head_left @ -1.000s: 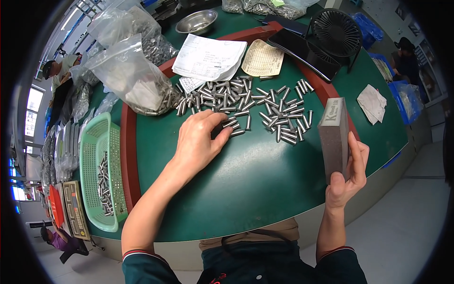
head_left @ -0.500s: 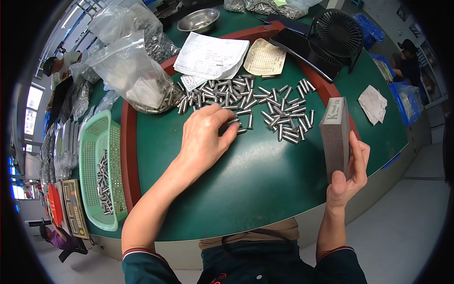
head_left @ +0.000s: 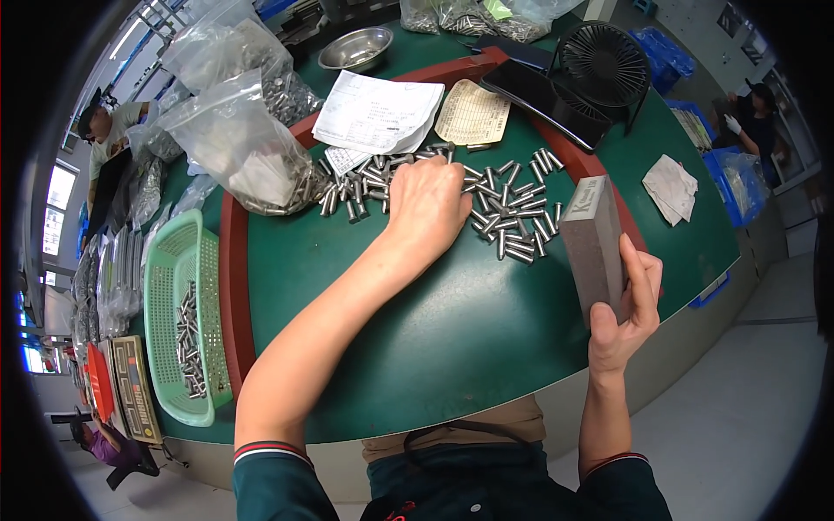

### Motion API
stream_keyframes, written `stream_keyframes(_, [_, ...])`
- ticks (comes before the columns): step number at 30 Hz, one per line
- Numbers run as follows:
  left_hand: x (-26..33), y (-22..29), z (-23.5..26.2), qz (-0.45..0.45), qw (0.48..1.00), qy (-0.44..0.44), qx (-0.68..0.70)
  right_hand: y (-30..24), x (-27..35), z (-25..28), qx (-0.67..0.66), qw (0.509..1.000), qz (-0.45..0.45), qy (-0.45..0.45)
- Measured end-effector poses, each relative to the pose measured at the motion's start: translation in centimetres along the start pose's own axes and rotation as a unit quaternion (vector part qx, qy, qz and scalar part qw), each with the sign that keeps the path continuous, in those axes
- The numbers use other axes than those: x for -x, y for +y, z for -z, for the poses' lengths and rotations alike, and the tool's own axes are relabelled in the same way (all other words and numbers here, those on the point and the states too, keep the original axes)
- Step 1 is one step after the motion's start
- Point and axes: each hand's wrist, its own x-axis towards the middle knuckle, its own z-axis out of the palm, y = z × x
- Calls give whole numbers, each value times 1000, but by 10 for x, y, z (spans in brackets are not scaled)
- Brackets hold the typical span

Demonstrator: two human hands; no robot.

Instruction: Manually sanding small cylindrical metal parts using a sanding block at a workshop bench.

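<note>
We see the left hand (head_left: pixel 427 204) resting palm-down on the heap of small metal pins (head_left: pixel 512 213) spread over the green tabletop (head_left: pixel 417 321), its fingers curled down among them; whether they pinch a pin we cannot tell. The right hand (head_left: pixel 625 317) holds a grey rectangular block (head_left: pixel 593 243) upright at the tabletop's right edge, fingers wrapped round its lower end. A green plastic basket (head_left: pixel 174 278) with more pins sits to the left, and a clear bag (head_left: pixel 234 148) of pins lies behind it.
</note>
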Motion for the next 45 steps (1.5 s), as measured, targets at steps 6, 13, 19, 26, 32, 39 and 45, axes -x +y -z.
stream_keyframes(6, [-6,-1,24,124,971,-32,199,2,-1,-1,6,1000,18,8])
stream_keyframes(13, [27,-15,45,256,859,-57,439,3,-1,-1,-1,1000,25,10])
stream_keyframes(19, [67,-22,68,378,632,-16,676,1,2,0,-2,1000,4,-2])
stream_keyframes(26, [107,-33,79,415,534,33,736,2,4,-1,-3,1000,-13,5])
stream_keyframes(32, [127,-39,78,419,483,56,767,2,4,-3,10,1000,-7,-6])
stream_keyframes(39, [137,-40,79,405,511,50,756,-3,3,-7,14,999,-23,-16])
stream_keyframes(45, [145,-30,92,388,503,36,772,-3,3,-8,25,999,-20,-11])
